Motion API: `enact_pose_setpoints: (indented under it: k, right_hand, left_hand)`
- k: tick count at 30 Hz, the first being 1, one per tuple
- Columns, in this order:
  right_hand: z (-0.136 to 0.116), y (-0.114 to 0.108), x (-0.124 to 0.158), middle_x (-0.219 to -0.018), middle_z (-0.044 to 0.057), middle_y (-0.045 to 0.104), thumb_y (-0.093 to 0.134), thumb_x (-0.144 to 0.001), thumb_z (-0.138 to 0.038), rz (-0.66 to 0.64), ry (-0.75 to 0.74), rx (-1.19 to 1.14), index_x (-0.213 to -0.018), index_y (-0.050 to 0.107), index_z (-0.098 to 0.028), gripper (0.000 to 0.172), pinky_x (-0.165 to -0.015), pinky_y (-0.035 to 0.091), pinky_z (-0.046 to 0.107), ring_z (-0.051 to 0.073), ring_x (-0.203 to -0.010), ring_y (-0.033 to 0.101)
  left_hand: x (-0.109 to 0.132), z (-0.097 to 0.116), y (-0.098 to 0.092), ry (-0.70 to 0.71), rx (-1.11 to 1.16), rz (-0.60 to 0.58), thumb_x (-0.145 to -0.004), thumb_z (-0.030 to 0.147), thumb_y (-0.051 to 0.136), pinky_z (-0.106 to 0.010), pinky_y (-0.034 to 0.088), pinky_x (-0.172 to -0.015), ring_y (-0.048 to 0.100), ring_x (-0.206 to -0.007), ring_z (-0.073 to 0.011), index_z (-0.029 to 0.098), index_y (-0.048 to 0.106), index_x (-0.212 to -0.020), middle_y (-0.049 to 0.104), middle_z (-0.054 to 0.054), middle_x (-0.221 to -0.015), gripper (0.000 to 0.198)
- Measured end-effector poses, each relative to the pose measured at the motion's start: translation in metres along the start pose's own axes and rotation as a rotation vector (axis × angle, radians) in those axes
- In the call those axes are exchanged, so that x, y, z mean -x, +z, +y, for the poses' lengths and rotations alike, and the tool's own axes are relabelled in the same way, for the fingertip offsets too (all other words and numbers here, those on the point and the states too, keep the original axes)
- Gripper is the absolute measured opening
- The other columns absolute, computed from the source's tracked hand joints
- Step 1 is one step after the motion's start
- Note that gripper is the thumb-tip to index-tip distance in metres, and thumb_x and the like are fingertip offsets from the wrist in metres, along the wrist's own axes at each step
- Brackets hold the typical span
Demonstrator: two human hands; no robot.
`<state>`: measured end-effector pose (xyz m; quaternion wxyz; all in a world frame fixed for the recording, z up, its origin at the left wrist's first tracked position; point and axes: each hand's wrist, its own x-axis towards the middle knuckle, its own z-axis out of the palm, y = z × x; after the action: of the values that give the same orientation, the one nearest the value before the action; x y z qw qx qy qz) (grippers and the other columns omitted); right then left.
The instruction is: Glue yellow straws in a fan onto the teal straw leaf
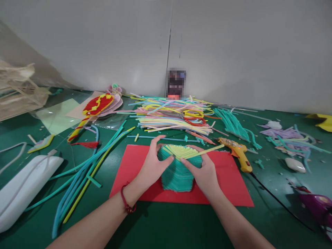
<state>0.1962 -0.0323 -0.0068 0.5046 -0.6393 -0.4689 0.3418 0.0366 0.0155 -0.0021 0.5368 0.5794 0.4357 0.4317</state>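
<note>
A fan-shaped piece made of teal pipe cleaners (pixel 177 176) with pale yellow strands on top lies on a red sheet (pixel 228 186). My left hand (pixel 153 164) grips its left upper edge, thumb pressed on the yellow part. My right hand (pixel 202 171) holds its right side, fingers curled around it. One yellow strand (pixel 210 150) sticks out to the right from under my right fingers.
A heap of coloured pipe cleaners (pixel 171 116) with red scissors (pixel 194 121) lies behind. An orange glue gun (pixel 240 154) rests at the right, its cable trailing forward. Long teal and yellow strands (pixel 85 173), a red-yellow fan (pixel 97 105) and a white object (pixel 23 186) lie left.
</note>
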Motion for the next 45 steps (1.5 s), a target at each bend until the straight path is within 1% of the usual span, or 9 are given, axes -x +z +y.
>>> enact_pose_setpoints:
  k: [4,9,12,17,24,27,33,40,45]
  right_hand:
    - [0.001,0.000,-0.001,-0.109,0.006,0.067,0.073,-0.068,-0.043,-0.009,0.021,-0.016,-0.108,0.063,-0.024,0.046,-0.089,0.050,0.041,0.026,-0.101,0.063]
    - [0.003,-0.003,-0.004,-0.110,0.005,0.068,0.074,-0.067,-0.044,-0.046,0.073,-0.069,-0.114,0.062,-0.024,0.052,-0.088,0.051,0.040,0.025,-0.101,0.063]
    - [0.003,-0.006,-0.007,-0.108,0.005,0.068,0.076,-0.065,-0.043,-0.086,0.113,-0.106,-0.116,0.061,-0.024,0.056,-0.087,0.052,0.040,0.025,-0.100,0.064]
    - [0.004,-0.007,-0.009,-0.112,0.005,0.067,0.078,-0.064,-0.042,-0.089,0.129,-0.140,-0.118,0.060,-0.025,0.060,-0.090,0.051,0.040,0.025,-0.104,0.062]
    - [0.008,-0.007,-0.009,-0.114,0.005,0.067,0.078,-0.064,-0.040,-0.087,0.128,-0.157,-0.123,0.056,-0.025,0.065,-0.091,0.050,0.042,0.025,-0.106,0.062]
    - [0.008,-0.007,-0.009,-0.115,0.006,0.067,0.078,-0.064,-0.040,-0.087,0.130,-0.149,-0.124,0.056,-0.024,0.066,-0.091,0.051,0.043,0.026,-0.106,0.062]
    - [0.005,-0.007,-0.009,-0.113,0.006,0.068,0.077,-0.064,-0.041,-0.094,0.137,-0.133,-0.123,0.056,-0.025,0.065,-0.090,0.051,0.044,0.026,-0.105,0.063]
    - [0.001,-0.008,-0.009,-0.109,0.005,0.069,0.077,-0.063,-0.041,-0.115,0.135,-0.129,-0.120,0.058,-0.024,0.063,-0.087,0.052,0.042,0.026,-0.102,0.064]
    - [-0.003,-0.008,-0.009,-0.109,0.005,0.069,0.077,-0.063,-0.041,-0.125,0.146,-0.121,-0.121,0.058,-0.024,0.063,-0.086,0.053,0.041,0.026,-0.102,0.064]
  left_hand:
    - [-0.002,0.003,-0.003,0.025,-0.073,-0.030,-0.075,0.022,0.062,-0.035,0.047,-0.088,0.055,-0.106,-0.0218,0.023,0.051,-0.118,0.057,-0.006,-0.119,0.045]
    - [-0.003,0.005,-0.007,-0.020,-0.148,-0.044,-0.076,0.027,0.061,-0.034,0.050,-0.083,0.061,-0.098,-0.0221,0.023,0.061,-0.105,0.065,-0.004,-0.108,0.029]
    - [-0.003,0.006,-0.007,-0.043,-0.151,-0.035,-0.078,0.030,0.059,-0.033,0.052,-0.079,0.063,-0.093,-0.0221,0.023,0.063,-0.103,0.068,-0.004,-0.104,0.026]
    - [-0.003,0.005,-0.007,-0.015,-0.149,-0.031,-0.084,0.035,0.053,-0.033,0.052,-0.079,0.064,-0.093,-0.0221,0.023,0.065,-0.103,0.069,-0.005,-0.103,0.026]
    - [-0.002,0.010,-0.007,-0.021,-0.118,-0.035,-0.085,0.032,0.051,-0.032,0.053,-0.076,0.064,-0.092,-0.0213,0.023,0.065,-0.110,0.069,-0.005,-0.106,0.030]
    - [-0.001,0.010,-0.007,-0.020,-0.099,-0.027,-0.086,0.032,0.050,-0.032,0.053,-0.076,0.064,-0.092,-0.0215,0.023,0.066,-0.109,0.070,-0.005,-0.102,0.029]
    - [-0.002,0.002,-0.009,0.008,-0.093,-0.007,-0.089,0.037,0.048,-0.032,0.051,-0.081,0.063,-0.098,-0.0224,0.023,0.068,-0.104,0.069,-0.005,-0.108,0.028]
    - [-0.004,0.000,-0.008,0.007,-0.064,-0.001,-0.087,0.032,0.051,-0.029,0.052,-0.075,0.064,-0.090,-0.0202,0.022,0.068,-0.099,0.070,-0.004,-0.099,0.023]
    - [-0.003,-0.001,-0.007,-0.029,-0.021,0.018,-0.085,0.034,0.053,-0.028,0.052,-0.068,0.065,-0.083,-0.0197,0.021,0.067,-0.095,0.071,-0.004,-0.092,0.022]
